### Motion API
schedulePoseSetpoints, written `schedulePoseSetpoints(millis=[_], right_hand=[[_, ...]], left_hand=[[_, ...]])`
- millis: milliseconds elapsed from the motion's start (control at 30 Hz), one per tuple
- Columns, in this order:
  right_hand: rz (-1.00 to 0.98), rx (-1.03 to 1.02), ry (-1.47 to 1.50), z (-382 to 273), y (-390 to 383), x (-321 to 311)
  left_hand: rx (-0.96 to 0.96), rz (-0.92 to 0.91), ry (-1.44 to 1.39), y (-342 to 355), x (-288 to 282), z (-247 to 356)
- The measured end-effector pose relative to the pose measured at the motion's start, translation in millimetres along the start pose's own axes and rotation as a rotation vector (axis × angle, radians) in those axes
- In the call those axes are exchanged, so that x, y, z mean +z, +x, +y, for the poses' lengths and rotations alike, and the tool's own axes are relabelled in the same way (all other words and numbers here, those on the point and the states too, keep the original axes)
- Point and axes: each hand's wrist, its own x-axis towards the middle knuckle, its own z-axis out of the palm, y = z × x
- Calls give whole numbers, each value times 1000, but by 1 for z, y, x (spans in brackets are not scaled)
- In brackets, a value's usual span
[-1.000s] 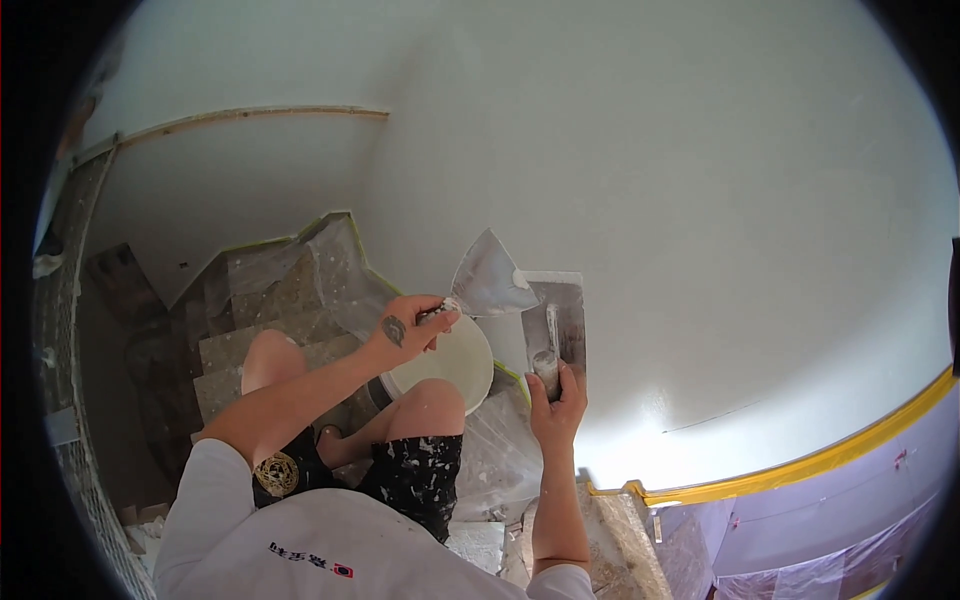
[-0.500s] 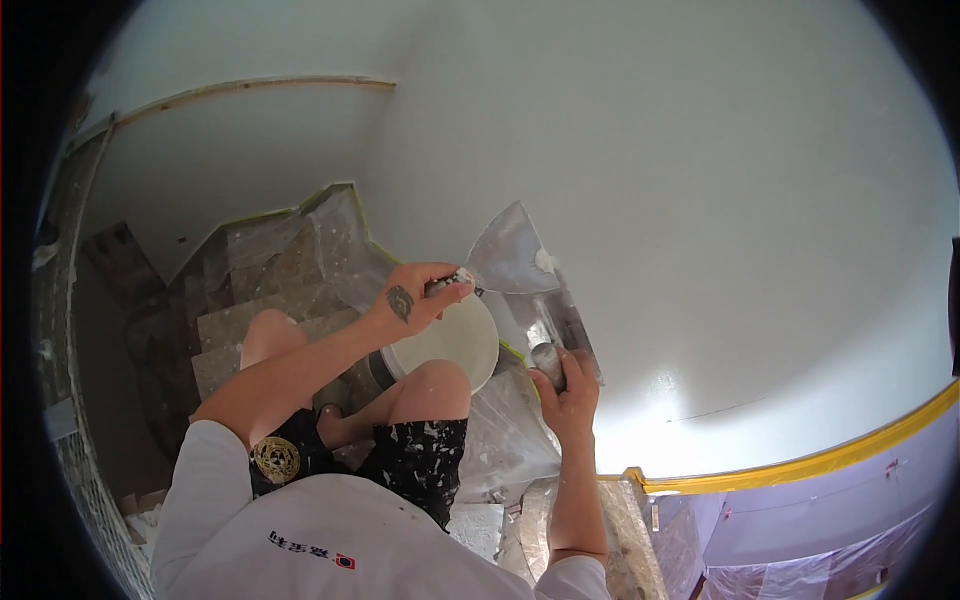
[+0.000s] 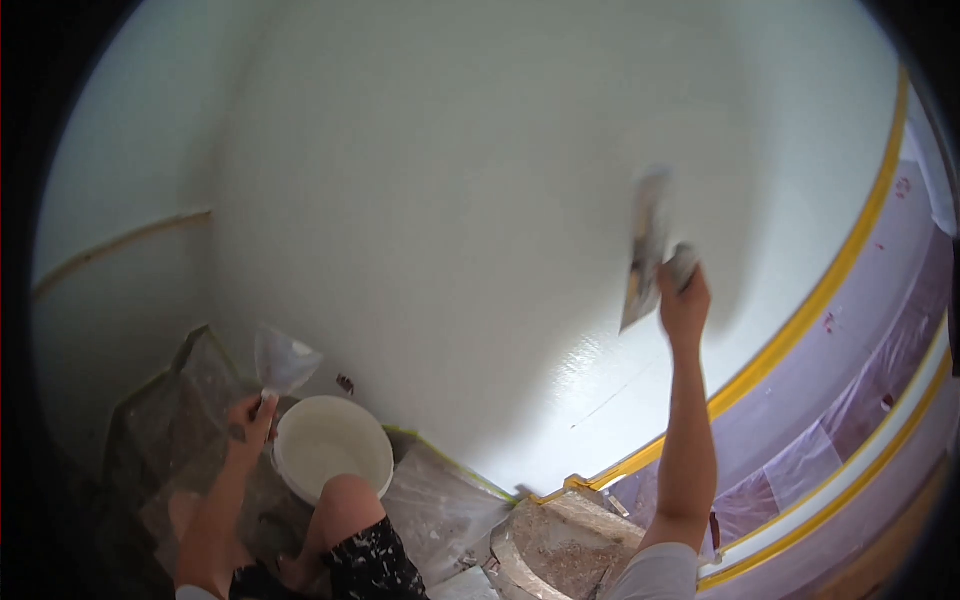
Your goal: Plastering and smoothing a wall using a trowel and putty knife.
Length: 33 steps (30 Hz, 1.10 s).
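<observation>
My left hand (image 3: 248,425) is closed round the handle of a wide, fan-shaped putty knife (image 3: 286,360), its blade pointing up and away. Just right of that hand stands a round white bucket (image 3: 389,450), by my knee. Out to the right, my right arm stretches toward the pale wall (image 3: 450,200). The fingers of my right hand (image 3: 686,305) wrap the grey handle of a plastering trowel (image 3: 648,245). Its long metal blade is up at the wall and slightly blurred. Whether the whole blade touches the surface I cannot tell.
Yellow tape (image 3: 800,318) edges the wall at right, above purple-tinted plastic sheeting (image 3: 800,470). Plastic film (image 3: 440,497) covers the floor along the wall's foot. A film-wrapped curved ledge (image 3: 570,550) lies below my right arm. A wooden strip (image 3: 120,243) runs along the left wall.
The trowel in my right hand has gone from beside the bucket up to the wall. My left hand and the putty knife have drawn left, away from the trowel. The view has swung right.
</observation>
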Motion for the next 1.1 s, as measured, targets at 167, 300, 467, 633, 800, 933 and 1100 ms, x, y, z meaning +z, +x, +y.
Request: schedulePoseSetpoints(millis=[167,300,467,633,800,933,1100], right_hand=[[402,297,162,60,88,-78],[568,492,103,114,95,-137],[542,443,-205,163,86,-179],[463,510,-472,187,85,-178],[326,406,-331,156,143,-148],[140,157,-407,91,211,-84],[-135,-211,-534,8,228,33]], left_hand=[[-85,-24,167,10,-9,-17],[-68,-47,21,20,-17,-33],[-123,0,39,25,-15,-45],[-136,57,4,16,-12,-40],[-155,43,21,10,-8,-29],[-179,44,10,11,-8,-26],[-183,-13,-27,13,-9,-27]])
